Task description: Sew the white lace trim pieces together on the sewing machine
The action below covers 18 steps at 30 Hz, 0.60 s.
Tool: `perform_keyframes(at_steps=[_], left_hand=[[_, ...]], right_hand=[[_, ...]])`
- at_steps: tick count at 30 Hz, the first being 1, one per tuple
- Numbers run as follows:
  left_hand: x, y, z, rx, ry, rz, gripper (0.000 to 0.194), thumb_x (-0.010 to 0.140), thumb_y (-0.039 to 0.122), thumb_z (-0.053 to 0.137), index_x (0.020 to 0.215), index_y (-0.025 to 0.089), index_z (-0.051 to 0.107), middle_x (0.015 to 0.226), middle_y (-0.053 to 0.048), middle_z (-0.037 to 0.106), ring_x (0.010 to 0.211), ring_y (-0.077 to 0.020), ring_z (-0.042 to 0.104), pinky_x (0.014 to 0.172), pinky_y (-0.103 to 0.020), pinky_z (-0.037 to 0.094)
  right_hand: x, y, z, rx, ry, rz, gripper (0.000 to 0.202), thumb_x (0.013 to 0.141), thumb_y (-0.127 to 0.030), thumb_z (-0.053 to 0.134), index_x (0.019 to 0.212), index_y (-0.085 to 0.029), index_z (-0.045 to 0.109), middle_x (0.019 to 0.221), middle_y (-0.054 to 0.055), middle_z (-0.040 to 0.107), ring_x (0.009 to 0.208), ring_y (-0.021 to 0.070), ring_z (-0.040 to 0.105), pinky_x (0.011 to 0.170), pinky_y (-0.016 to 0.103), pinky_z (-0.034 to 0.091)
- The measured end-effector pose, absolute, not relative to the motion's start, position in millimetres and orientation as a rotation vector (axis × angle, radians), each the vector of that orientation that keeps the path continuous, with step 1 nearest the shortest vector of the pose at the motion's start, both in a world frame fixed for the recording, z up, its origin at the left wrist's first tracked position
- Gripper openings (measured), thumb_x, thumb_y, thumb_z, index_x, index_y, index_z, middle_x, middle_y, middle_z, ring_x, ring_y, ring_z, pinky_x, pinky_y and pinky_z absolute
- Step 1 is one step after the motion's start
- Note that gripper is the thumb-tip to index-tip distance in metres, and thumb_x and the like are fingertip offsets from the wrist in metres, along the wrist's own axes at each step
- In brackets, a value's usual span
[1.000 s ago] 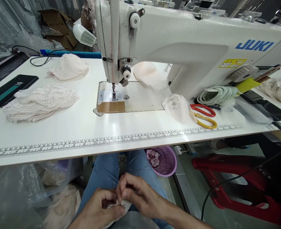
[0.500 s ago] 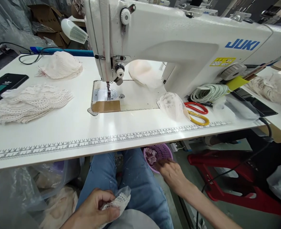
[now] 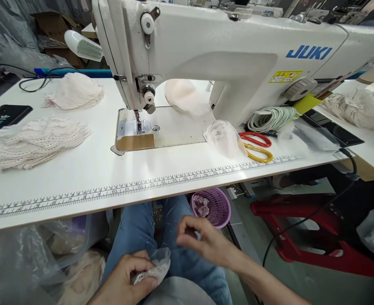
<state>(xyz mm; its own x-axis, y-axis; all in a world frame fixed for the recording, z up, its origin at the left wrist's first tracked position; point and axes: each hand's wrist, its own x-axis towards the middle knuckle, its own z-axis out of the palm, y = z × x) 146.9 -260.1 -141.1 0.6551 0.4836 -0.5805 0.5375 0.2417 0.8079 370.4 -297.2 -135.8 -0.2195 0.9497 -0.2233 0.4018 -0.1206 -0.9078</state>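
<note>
Left hand [image 3: 128, 275]: closed on a white lace piece, thumb pressed against the fingers.
Lace piece [image 3: 158, 267]: held low over the jeans [image 3: 193, 271], its sheer end sticking out past the fingertips.
Right hand [image 3: 202, 239]: near the lace piece but apart from it, fingers curled narrow toward the thumb; whether it pinches anything cannot be told.
Printed ruler [image 3: 174, 178]: along the worktop's [image 3: 101, 171] near edge, numbers such as 10, 12 and 13 readable.
Scissors [image 3: 259, 153]: one red handle, one yellow, beside a cloth cup.
Black-and-teal case [image 3: 5, 120]: white leaf-like logo, beside the lace stack [image 3: 36, 142].
Sewing machine [image 3: 237, 40]: "JUKI" in blue capitals on the arm.
Yellow label [image 3: 285, 76]: below the brand, its print too small to read.
Farther machine [image 3: 267, 11]: a smaller "JUKI".
</note>
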Motion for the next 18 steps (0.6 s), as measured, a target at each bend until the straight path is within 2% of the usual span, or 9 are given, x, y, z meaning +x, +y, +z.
perform_keyframes(at_steps=[2,4,7,8,10,13,16,18], left_hand=[[145.3,-261.1,-143.9,1.355,0.949,-0.038,0.027,0.076,0.039,0.059,0.066,0.015,0.068,0.068,0.002,0.042,0.065,-0.0143,0.043,0.060,-0.021,0.031],[144.1,-262.3,-146.6,1.358,0.960,-0.036,0.025,0.074,0.039,0.061,0.072,0.016,0.071,0.070,0.001,0.044,0.067,-0.0152,0.046,0.062,-0.021,0.033],[142.5,-262.7,-149.4,1.417,0.923,-0.066,0.024,0.076,0.037,0.059,0.080,0.018,0.073,0.074,0.000,0.048,0.071,-0.0164,0.049,0.066,-0.021,0.035],[141.9,-262.5,-150.3,1.439,0.905,-0.076,0.024,0.077,0.037,0.058,0.081,0.019,0.073,0.074,0.000,0.048,0.071,-0.0165,0.049,0.066,-0.021,0.036],[140.0,-262.1,-152.5,1.473,0.894,-0.073,0.026,0.078,0.039,0.056,0.080,0.019,0.073,0.072,-0.001,0.048,0.069,-0.0162,0.047,0.064,-0.021,0.037],[136.3,-261.8,-156.9,1.467,0.933,-0.042,0.029,0.079,0.041,0.056,0.071,0.018,0.072,0.070,-0.001,0.048,0.066,-0.0153,0.045,0.062,-0.021,0.036],[134.1,-261.3,-160.0,1.373,0.929,-0.012,0.032,0.077,0.046,0.060,0.072,0.017,0.073,0.069,0.000,0.047,0.066,-0.0150,0.045,0.062,-0.021,0.036],[135.0,-260.5,-159.1,1.303,0.905,0.029,0.038,0.075,0.052,0.062,0.074,0.016,0.074,0.068,-0.001,0.047,0.065,-0.0149,0.044,0.062,-0.022,0.035]], right_hand=[[383.9,-299.3,-136.6,-1.684,-1.697,1.185,0.017,0.089,-0.027,0.051,0.077,-0.015,0.055,0.069,0.000,0.053,0.062,0.0119,0.045,0.059,0.023,0.036],[386.5,-301.0,-136.5,-1.661,-1.790,1.125,0.018,0.091,-0.026,0.048,0.082,-0.015,0.059,0.078,0.003,0.057,0.071,0.0139,0.051,0.065,0.025,0.039],[372.9,-299.1,-139.4,-1.307,-1.832,1.344,0.022,0.093,-0.030,0.047,0.103,-0.017,0.062,0.099,0.006,0.061,0.089,0.0149,0.056,0.077,0.024,0.042],[366.4,-297.5,-141.6,-1.202,-1.839,1.419,0.024,0.092,-0.033,0.049,0.105,-0.018,0.062,0.100,0.006,0.061,0.091,0.0148,0.057,0.079,0.024,0.043],[355.2,-294.1,-147.0,-1.104,-1.824,1.543,0.026,0.088,-0.039,0.055,0.095,-0.017,0.067,0.089,0.004,0.063,0.083,0.0140,0.059,0.074,0.022,0.044],[352.9,-292.0,-155.0,-1.140,-1.599,1.691,0.042,0.079,-0.054,0.059,0.078,-0.013,0.066,0.075,0.003,0.063,0.069,0.0122,0.059,0.063,0.021,0.046],[372.8,-293.4,-162.1,-1.293,-1.426,1.673,0.055,0.080,-0.064,0.049,0.086,-0.011,0.062,0.079,0.006,0.064,0.070,0.0136,0.062,0.061,0.023,0.048],[391.5,-295.2,-166.4,-1.388,-1.466,1.621,0.054,0.083,-0.063,0.046,0.085,-0.012,0.061,0.077,0.007,0.065,0.070,0.0159,0.062,0.061,0.026,0.049]])
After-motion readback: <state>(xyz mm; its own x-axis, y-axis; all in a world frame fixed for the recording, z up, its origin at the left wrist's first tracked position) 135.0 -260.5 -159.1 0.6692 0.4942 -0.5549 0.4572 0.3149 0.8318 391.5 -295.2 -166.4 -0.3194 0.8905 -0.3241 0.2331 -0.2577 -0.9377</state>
